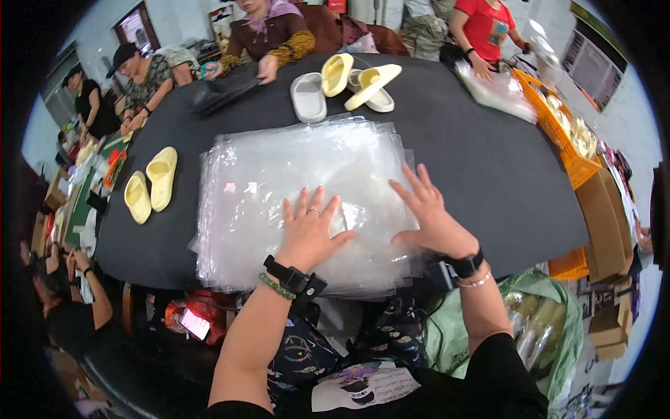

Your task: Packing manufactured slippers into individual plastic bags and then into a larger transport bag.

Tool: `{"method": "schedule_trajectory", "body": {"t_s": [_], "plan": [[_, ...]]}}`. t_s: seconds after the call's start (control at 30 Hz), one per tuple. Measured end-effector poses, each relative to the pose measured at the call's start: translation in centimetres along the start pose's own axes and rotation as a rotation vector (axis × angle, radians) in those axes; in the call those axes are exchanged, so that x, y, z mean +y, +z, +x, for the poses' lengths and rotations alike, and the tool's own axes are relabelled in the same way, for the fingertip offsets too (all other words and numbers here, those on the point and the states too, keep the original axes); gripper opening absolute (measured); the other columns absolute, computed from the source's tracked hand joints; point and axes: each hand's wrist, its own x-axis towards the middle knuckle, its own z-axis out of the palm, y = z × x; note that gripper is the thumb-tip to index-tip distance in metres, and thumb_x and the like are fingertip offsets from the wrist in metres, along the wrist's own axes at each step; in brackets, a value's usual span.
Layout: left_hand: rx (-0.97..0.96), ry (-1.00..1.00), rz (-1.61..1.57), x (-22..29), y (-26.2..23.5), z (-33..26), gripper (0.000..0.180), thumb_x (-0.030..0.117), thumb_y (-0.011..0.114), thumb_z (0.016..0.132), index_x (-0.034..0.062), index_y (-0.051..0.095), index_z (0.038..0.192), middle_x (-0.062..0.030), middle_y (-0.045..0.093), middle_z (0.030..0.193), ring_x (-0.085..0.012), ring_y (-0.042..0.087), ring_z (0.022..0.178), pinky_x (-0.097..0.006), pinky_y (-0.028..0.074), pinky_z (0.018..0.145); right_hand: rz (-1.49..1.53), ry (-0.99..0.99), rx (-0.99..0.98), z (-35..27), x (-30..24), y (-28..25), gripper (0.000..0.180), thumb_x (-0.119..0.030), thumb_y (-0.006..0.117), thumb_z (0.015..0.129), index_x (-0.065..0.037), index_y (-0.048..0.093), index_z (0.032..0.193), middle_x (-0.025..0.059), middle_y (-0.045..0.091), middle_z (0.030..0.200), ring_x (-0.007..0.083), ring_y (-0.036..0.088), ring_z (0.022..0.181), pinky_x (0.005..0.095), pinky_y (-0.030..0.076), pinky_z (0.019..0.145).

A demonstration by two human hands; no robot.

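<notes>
A thick stack of clear plastic bags lies on the black table in front of me. My left hand rests flat on the near part of the stack, fingers spread, a ring on one finger and a black watch and green bead bracelet on the wrist. My right hand also presses flat on the stack's near right corner, fingers apart, with a black watch on the wrist. Neither hand grips anything.
A pair of yellow slippers lies at the table's left. White and yellow slippers sit at the far side. Several other people work around the table. An orange crate stands at the right, cardboard boxes beside it, a green bag below.
</notes>
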Motion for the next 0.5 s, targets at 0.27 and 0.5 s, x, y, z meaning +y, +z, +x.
{"method": "schedule_trajectory", "body": {"t_s": [0.27,0.5], "plan": [[0.147,0.054,-0.006,-1.4,0.2,0.8,0.058,0.046,0.060,0.092,0.0145,0.053,0.140,-0.0174,0.038,0.153,-0.0410,0.028,0.144,-0.067,0.013,0.113,-0.008,0.385,0.703,-16.4,7.6,-4.0,0.043,-0.019,0.074,0.086,-0.008,0.060,0.125,0.0151,0.047,0.146,0.0362,0.043,0.137,0.0441,0.040,0.107],[0.139,0.102,0.063,-2.0,-0.3,2.1,0.045,0.036,0.052,0.100,0.0152,0.054,0.140,-0.0109,0.043,0.151,-0.0311,0.030,0.145,-0.062,0.011,0.116,-0.285,0.946,0.740,-38.1,14.8,4.1,0.025,-0.015,0.066,0.086,-0.006,0.064,0.108,0.0205,0.060,0.125,0.0395,0.056,0.117,0.0448,0.045,0.099]]}}
